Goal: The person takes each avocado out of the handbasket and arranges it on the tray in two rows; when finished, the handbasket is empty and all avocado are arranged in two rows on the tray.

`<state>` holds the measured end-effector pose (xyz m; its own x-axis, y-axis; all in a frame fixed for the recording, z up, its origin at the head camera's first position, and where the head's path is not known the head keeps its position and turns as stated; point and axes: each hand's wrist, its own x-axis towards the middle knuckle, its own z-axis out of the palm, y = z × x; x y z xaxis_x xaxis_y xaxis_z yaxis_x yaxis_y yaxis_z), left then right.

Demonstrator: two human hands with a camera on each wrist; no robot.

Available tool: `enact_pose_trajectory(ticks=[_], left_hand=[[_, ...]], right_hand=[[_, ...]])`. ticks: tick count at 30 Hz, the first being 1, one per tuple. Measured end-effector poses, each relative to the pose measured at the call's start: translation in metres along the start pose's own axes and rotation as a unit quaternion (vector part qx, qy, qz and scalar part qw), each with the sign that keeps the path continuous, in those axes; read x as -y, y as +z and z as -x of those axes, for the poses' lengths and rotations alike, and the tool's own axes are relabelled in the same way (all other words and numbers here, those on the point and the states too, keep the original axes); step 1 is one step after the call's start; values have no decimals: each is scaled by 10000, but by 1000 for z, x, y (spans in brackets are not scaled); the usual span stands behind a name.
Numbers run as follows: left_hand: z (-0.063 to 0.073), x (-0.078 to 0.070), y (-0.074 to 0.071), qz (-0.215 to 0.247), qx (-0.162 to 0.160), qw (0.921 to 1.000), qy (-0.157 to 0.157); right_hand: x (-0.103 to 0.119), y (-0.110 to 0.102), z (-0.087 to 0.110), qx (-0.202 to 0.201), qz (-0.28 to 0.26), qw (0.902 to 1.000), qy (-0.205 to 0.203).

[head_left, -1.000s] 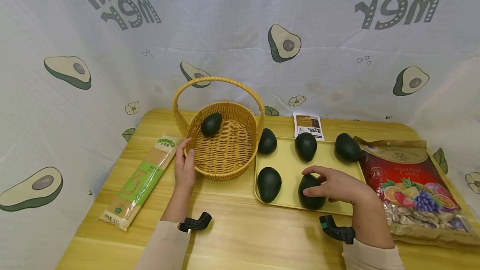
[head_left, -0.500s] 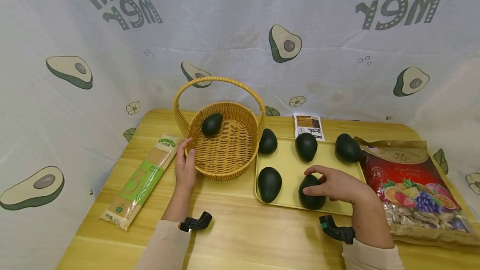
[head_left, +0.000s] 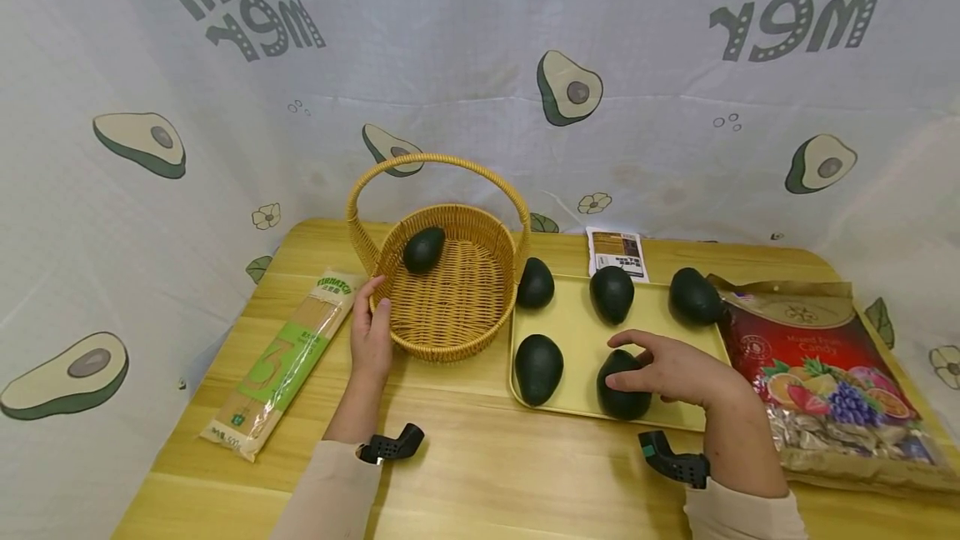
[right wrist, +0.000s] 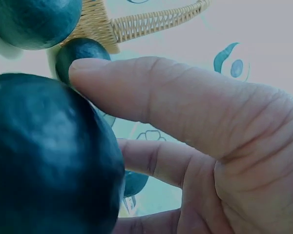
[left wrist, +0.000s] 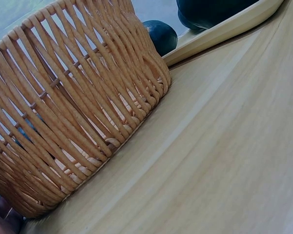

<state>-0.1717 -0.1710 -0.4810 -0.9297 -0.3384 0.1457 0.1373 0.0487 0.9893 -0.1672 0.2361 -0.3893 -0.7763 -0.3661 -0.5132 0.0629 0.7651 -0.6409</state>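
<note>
A woven basket with a tall arched handle stands mid-table, one avocado inside it. My left hand holds the basket's left side, thumb at the rim; in the left wrist view only a bit of finger shows by the basket's base. Over the yellow tray, my right hand grips the front-right avocado between thumb and fingers. In the right wrist view this avocado looms large, hiding some fingertips. Another avocado lies at the tray's front left.
Along the back of the tray are three more avocados, including the rear-right avocado. A noodle pack lies left of the basket. On the right is a red candy bag. Behind the tray sits a small white packet.
</note>
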Motion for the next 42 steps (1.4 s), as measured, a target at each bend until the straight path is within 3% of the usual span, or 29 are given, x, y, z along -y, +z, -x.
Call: enact_pose_trajectory(ticks=[13,21,28,36,42], left_hand=[[0,-1,0,60,16,10000,-34],[0,-1,0,-3,43,10000,32],[0,0,0,-54,11,10000,2],[0,1,0,-76,29,10000,30],[1,1,-1,-79,31,9999,57]], right_hand=[[5,5,-2,-50,31,9996,-268],[-6,-4,4,-116,129,9998,-54],[-8,-7,4,-8,34,9999,-109],[-5,-12,8,-311,351,9989,11],[-2,-10,10,-191,-115,9997,88]])
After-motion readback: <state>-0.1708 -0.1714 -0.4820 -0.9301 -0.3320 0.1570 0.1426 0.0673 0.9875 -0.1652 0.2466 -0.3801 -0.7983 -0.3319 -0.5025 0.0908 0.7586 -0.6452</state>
